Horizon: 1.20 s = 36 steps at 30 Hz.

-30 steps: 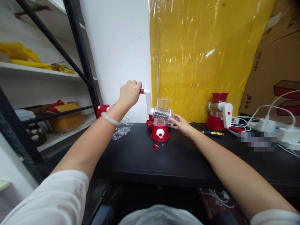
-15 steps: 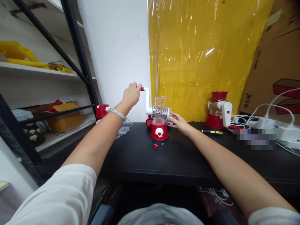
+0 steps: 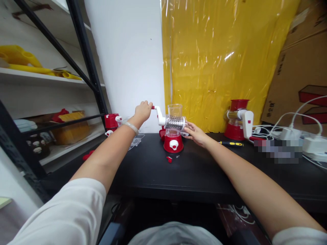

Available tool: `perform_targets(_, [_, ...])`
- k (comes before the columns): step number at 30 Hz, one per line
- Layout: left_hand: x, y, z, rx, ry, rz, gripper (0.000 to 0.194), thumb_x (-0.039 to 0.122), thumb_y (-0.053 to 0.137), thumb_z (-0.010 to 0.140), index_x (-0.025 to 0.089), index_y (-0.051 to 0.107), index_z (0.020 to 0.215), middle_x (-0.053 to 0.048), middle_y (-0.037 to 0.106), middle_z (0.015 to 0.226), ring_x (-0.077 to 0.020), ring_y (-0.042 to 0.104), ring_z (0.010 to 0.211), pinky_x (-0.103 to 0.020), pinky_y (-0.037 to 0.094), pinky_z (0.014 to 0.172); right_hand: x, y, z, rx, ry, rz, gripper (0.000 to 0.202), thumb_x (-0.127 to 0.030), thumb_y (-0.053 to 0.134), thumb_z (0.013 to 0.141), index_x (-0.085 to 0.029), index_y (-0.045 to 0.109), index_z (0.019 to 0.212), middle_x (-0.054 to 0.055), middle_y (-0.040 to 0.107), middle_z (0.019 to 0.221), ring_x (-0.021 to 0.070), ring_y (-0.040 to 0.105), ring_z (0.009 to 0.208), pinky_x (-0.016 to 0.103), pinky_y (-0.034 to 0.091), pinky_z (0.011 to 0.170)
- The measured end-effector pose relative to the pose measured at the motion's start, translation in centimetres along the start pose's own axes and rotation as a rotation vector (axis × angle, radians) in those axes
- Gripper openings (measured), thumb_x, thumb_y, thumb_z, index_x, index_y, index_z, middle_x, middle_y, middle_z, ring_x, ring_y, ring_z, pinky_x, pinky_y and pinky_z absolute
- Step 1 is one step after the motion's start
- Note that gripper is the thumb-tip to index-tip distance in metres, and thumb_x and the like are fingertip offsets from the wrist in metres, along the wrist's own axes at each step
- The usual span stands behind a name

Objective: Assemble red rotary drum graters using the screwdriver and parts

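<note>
A rotary grater with a red base [image 3: 173, 143], a clear hopper [image 3: 175, 111] and a metal drum [image 3: 175, 122] stands upright on the black table. My left hand [image 3: 143, 110] is closed on the red knob of its white crank [image 3: 160, 116], which sticks up and to the left of the drum. At the drum's right end, my right hand [image 3: 195, 133] rests with fingers apart against the clear housing. Small red pieces [image 3: 169, 159] and tiny metal bits [image 3: 177, 156] lie in front of the base.
A second red grater [image 3: 234, 131] stands at the right, beside a yellow-black screwdriver [image 3: 231, 144], white cables and chargers [image 3: 291, 134]. Another red grater part [image 3: 111, 121] and clear pieces [image 3: 136, 141] are at the left, near the shelf rack [image 3: 93, 85].
My left hand has moved down with the crank knob, and the crank now tilts instead of pointing straight up. My right hand has stayed at the drum's right end.
</note>
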<state>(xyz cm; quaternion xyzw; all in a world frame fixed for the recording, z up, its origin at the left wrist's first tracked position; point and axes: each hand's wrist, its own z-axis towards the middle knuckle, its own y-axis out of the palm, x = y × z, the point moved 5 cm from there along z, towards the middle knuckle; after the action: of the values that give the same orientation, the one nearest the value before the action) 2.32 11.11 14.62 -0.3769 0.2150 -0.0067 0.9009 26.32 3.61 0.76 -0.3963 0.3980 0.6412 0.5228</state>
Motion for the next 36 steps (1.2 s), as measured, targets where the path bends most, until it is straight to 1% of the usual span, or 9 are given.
perform_targets(3, [0.6, 2.5, -2.3, -0.18, 0.074, 0.023, 0.032, 0.012, 0.029, 0.092, 0.014, 0.049, 0.116, -0.018, 0.053, 0.113, -0.0274, 0.051, 0.106, -0.037, 0.047, 0.079, 0.0, -0.2, -0.2, -0.022, 0.008, 0.02, 0.057, -0.034, 0.069, 0.076, -0.032, 0.046, 0.128, 0.006, 0.034, 0.152, 0.024, 0.047, 0.128, 0.047, 0.046, 0.097])
perform_targets(6, [1.3, 4.0, -5.3, -0.273, 0.171, 0.017, 0.029, 0.008, 0.036, 0.088, 0.015, 0.053, 0.111, -0.016, 0.057, 0.11, -0.0249, 0.056, 0.102, -0.035, 0.047, 0.079, 0.0, -0.5, -0.3, -0.023, 0.016, 0.024, 0.054, -0.035, 0.069, 0.076, -0.033, 0.049, 0.127, 0.006, 0.038, 0.15, 0.0245, 0.048, 0.127, 0.048, 0.046, 0.097])
perform_targets(11, [2.0, 4.2, -9.8, -0.428, 0.303, -0.018, 0.03, 0.007, 0.049, 0.079, 0.015, 0.056, 0.107, -0.016, 0.062, 0.107, -0.0255, 0.061, 0.098, -0.033, 0.048, 0.074, 0.3, -0.6, -0.2, -0.006, 0.029, -0.007, 0.049, -0.038, 0.066, 0.079, -0.032, 0.051, 0.124, 0.005, 0.042, 0.147, 0.0238, 0.048, 0.127, 0.045, 0.047, 0.095])
perform_targets(15, [2.7, 2.1, -12.6, -0.59, 0.398, -0.134, 0.022, 0.014, 0.049, 0.08, 0.016, 0.056, 0.101, -0.013, 0.066, 0.099, -0.0241, 0.064, 0.089, -0.032, 0.046, 0.071, 0.4, -0.6, 0.0, 0.01, 0.036, -0.003, 0.049, -0.037, 0.066, 0.079, -0.032, 0.049, 0.125, 0.005, 0.041, 0.148, 0.024, 0.047, 0.128, 0.046, 0.046, 0.096])
perform_targets(21, [2.8, -3.8, -13.2, -0.611, 0.479, -0.357, 0.017, 0.035, 0.05, 0.086, 0.021, 0.059, 0.088, -0.006, 0.067, 0.085, -0.0195, 0.06, 0.072, -0.03, 0.042, 0.063, 0.8, -0.8, 0.1, 0.005, 0.029, 0.017, 0.046, -0.038, 0.067, 0.079, -0.032, 0.051, 0.121, 0.005, 0.045, 0.144, 0.0244, 0.048, 0.127, 0.047, 0.046, 0.096])
perform_targets(24, [2.3, -7.0, -12.4, -0.491, 0.465, -0.393, 0.019, 0.036, 0.049, 0.087, 0.022, 0.061, 0.091, -0.005, 0.066, 0.087, -0.0182, 0.058, 0.073, -0.031, 0.041, 0.064, 0.9, -1.0, 0.1, -0.006, 0.034, 0.011, 0.043, -0.04, 0.067, 0.079, -0.031, 0.054, 0.119, 0.005, 0.049, 0.141, 0.024, 0.05, 0.126, 0.045, 0.046, 0.095])
perform_targets(29, [2.1, -12.0, -10.3, -0.003, 0.326, -0.213, 0.026, 0.036, 0.037, 0.095, 0.023, 0.057, 0.107, -0.009, 0.062, 0.103, -0.0231, 0.054, 0.098, -0.036, 0.04, 0.08, 0.6, -0.9, 0.0, -0.039, 0.016, -0.01, 0.046, -0.042, 0.068, 0.078, -0.034, 0.054, 0.121, 0.002, 0.047, 0.144, 0.0239, 0.05, 0.125, 0.044, 0.048, 0.093])
perform_targets(32, [2.0, -12.4, -8.3, 0.136, 0.262, -0.124, 0.029, 0.031, 0.032, 0.097, 0.021, 0.055, 0.112, -0.011, 0.059, 0.106, -0.0246, 0.05, 0.101, -0.038, 0.039, 0.081, 0.6, -0.8, 0.0, -0.059, 0.015, 0.004, 0.048, -0.041, 0.07, 0.076, -0.033, 0.054, 0.121, 0.002, 0.044, 0.146, 0.0234, 0.05, 0.125, 0.044, 0.047, 0.095])
perform_targets(36, [1.4, -10.5, -4.8, 0.174, 0.207, -0.106, 0.027, 0.026, 0.033, 0.097, 0.019, 0.054, 0.112, -0.013, 0.057, 0.107, -0.0251, 0.047, 0.1, -0.037, 0.039, 0.078, 1.0, -1.3, 0.2, -0.013, 0.016, -0.016, 0.053, -0.037, 0.073, 0.072, -0.032, 0.052, 0.121, 0.004, 0.04, 0.149, 0.0229, 0.047, 0.129, 0.045, 0.046, 0.097])
